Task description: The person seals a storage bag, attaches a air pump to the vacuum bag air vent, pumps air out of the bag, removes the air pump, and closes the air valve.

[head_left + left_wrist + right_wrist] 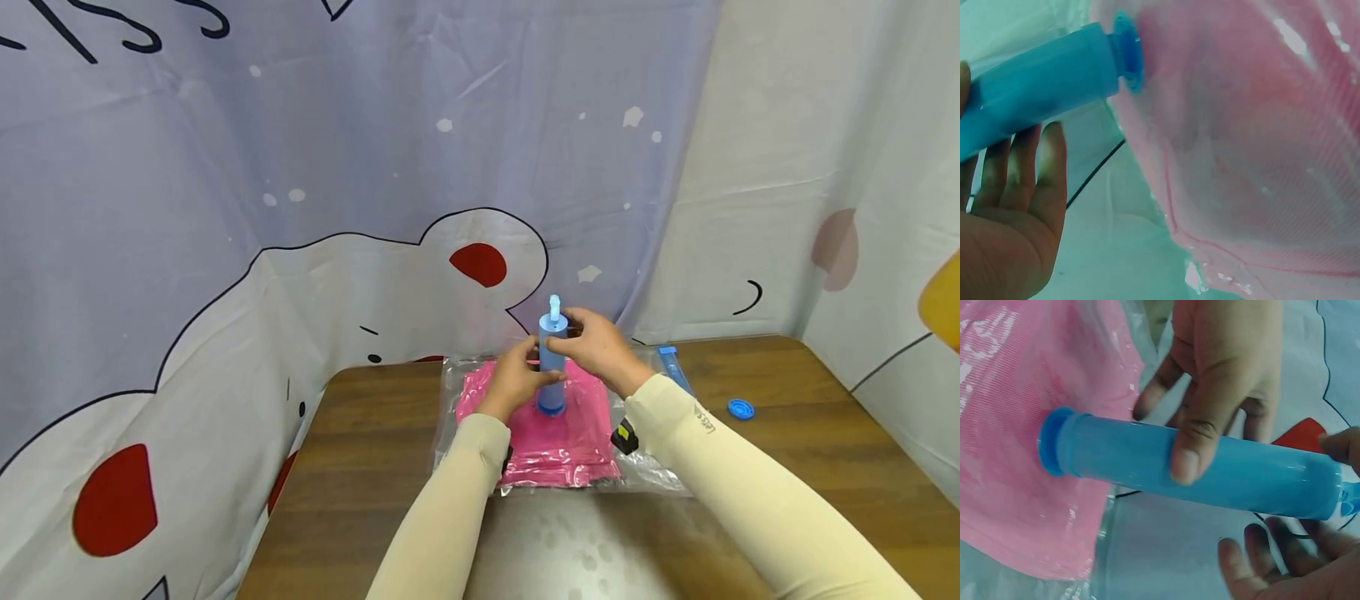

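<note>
A blue hand pump stands upright on a clear plastic storage bag with folded pink fabric inside. Its flared base meets the bag, and a light blue handle sticks up at its top. My left hand grips the middle of the barrel, the thumb lying across it in the right wrist view. Higher up, near the handle end, the fingers and thumb of my right hand hold the barrel from the other side. In the left wrist view the pump hides part of my left hand.
A round blue cap lies on the wooden table to the right. Behind my right forearm is a blue strip-like piece. A printed curtain hangs along the table's back edge.
</note>
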Demonstrator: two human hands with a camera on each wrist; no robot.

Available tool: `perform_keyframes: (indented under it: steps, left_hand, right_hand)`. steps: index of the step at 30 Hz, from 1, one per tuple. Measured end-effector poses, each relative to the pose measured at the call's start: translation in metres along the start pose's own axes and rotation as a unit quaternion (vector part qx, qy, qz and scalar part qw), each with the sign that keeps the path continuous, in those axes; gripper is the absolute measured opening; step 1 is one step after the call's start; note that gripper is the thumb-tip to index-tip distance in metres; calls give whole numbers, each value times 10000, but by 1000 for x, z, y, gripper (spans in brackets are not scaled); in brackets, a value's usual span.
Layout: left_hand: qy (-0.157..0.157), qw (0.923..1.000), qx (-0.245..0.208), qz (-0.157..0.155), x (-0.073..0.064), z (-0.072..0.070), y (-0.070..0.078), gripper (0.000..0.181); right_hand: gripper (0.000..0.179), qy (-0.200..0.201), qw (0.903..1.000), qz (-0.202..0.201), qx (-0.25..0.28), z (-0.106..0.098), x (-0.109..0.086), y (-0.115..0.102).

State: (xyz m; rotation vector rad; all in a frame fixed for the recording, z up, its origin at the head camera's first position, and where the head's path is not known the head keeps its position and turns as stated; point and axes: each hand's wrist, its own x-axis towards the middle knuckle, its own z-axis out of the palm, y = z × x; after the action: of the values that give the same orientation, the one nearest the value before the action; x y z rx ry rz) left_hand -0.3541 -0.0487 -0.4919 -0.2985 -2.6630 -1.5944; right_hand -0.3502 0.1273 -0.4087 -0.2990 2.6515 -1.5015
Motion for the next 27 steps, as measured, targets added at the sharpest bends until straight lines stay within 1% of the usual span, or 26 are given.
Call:
perform_keyframes:
  steps: [2,4,7,9,13,15,16,18,22,24,27]
  left_hand:
    - [162,9996,212,-43,-1,3,0,54]
    - [301,9984,477,-89,-1,5,0,55]
    - [468,9947,915,-102,0,10,3,57]
    - [569,9917,1149,-112,1,12,4,58]
    - [720,9870,1415,-244,2,16,7,58]
    - [700,9864,1465,-266,2,17,8,60]
    - [653,9863,1486,-284,2,16,8,61]
    - [501,9882,1434,-222,2,13,8,64]
    - [-82,9938,1107,-86,3,0,8,72]
    - [-346,9957,863,3,3,-7,7,75]
    - [-609,9960,644,124,3,-13,6,72]
  right_hand:
    - [82,-23,9999,71,132,2,1,3]
    - [81,98,9998,45,176,5,2,6]
    - [76,340,9994,-74,-49,5,2,8]
    - [74,424,9987,-149,-246,5,2,7]
    - [69,481,9972,-221,-530,6,3,7]
    - [65,566,9963,-270,-591,8,3,8]
    - [62,604,9958,-291,-617,9,3,9]
    - [57,639,9953,-338,-651,10,3,11]
    - [50,606,9941,-448,-776,10,3,12]
    - [46,556,9935,-473,-874,9,4,12]
    - [40,516,9916,-538,-1052,7,5,11]
